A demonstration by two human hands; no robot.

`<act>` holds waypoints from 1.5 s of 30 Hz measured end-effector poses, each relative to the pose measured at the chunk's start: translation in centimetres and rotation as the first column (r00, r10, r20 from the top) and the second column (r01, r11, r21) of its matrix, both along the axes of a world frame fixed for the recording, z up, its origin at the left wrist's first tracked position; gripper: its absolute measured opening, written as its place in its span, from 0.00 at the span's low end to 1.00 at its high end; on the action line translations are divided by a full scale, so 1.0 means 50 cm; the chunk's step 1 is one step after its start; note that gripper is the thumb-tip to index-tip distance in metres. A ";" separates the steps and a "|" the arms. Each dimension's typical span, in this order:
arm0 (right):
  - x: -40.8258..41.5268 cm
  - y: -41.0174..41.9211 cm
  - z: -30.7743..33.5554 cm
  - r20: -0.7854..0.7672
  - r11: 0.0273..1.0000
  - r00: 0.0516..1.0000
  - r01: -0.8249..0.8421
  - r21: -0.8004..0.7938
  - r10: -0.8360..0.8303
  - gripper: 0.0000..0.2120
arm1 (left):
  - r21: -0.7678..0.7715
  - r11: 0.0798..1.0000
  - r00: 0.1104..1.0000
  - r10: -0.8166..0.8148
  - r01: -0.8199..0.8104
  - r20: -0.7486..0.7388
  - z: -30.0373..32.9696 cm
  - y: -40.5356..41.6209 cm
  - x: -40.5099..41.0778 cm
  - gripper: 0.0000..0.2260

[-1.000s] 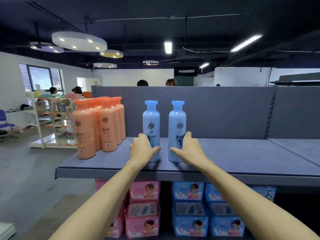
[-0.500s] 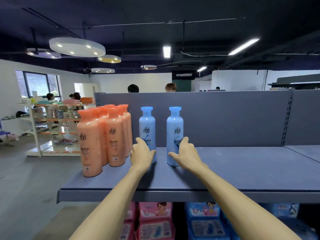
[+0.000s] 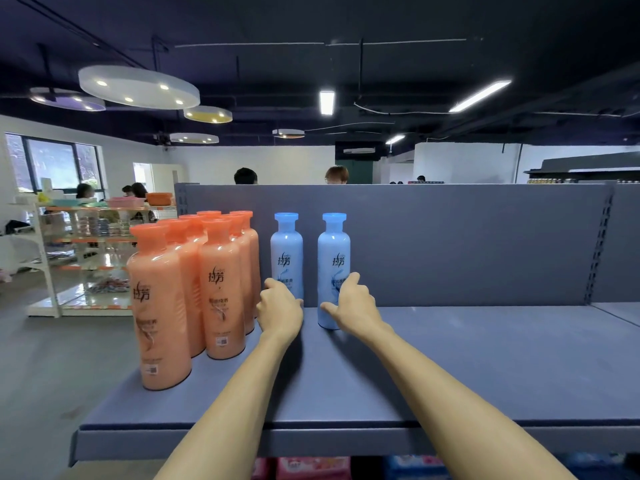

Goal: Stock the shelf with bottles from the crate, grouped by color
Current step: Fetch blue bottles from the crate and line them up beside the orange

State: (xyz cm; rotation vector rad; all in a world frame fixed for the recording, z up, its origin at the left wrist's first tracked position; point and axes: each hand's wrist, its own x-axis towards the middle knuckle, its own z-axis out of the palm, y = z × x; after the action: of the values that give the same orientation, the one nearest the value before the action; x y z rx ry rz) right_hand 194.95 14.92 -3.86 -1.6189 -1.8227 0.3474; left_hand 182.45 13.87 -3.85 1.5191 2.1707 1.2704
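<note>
Two light blue bottles stand upright near the back of the grey shelf point(image 3: 450, 358). My left hand point(image 3: 280, 310) grips the base of the left blue bottle point(image 3: 286, 258). My right hand point(image 3: 353, 306) grips the lower part of the right blue bottle point(image 3: 333, 258). Several orange bottles point(image 3: 194, 292) stand grouped in rows at the shelf's left end, just left of my left hand. The crate is out of view.
A grey back panel point(image 3: 450, 244) rises behind the shelf. Pink and blue packs point(image 3: 311, 469) show on the level below. A white rack point(image 3: 79, 254) of goods stands far left across the floor. People are behind the panel and by the window.
Both blue bottles have slid back along the shelf toward the back panel, with my hands still on them. My view has come closer and risen above the shelf.
</note>
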 end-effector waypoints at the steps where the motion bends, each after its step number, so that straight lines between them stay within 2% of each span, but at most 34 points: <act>1: -0.004 0.009 -0.001 0.001 1.000 1.000 0.002 0.000 -0.002 0.22 | 0.000 1.000 1.000 0.003 -0.003 0.000 -0.001 0.009 -0.002 0.19; 15: -0.052 0.092 0.000 0.005 0.999 1.000 0.022 0.031 -0.022 0.22 | 0.004 1.000 1.000 0.005 -0.005 -0.023 -0.001 0.084 -0.018 0.20; 29: -0.073 0.089 -0.008 0.016 0.997 0.998 0.064 0.033 -0.064 0.23 | 0.006 1.000 0.998 -0.003 0.004 -0.059 -0.011 0.083 -0.014 0.20; 35: -0.071 0.081 -0.004 0.022 0.998 0.998 0.056 0.018 -0.056 0.23 | -0.001 1.000 0.992 -0.003 0.003 -0.123 -0.011 0.076 -0.017 0.20; 45: -0.073 0.077 0.003 0.025 1.000 1.000 0.013 0.012 -0.013 0.24 | -0.030 0.999 0.996 0.030 -0.032 -0.082 0.008 0.081 -0.035 0.21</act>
State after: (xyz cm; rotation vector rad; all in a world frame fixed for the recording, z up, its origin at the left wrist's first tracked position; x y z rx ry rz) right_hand 191.31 18.77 -3.73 -1.6332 -1.8283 0.3113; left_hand 180.68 17.92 -3.43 1.5569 2.2615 1.1984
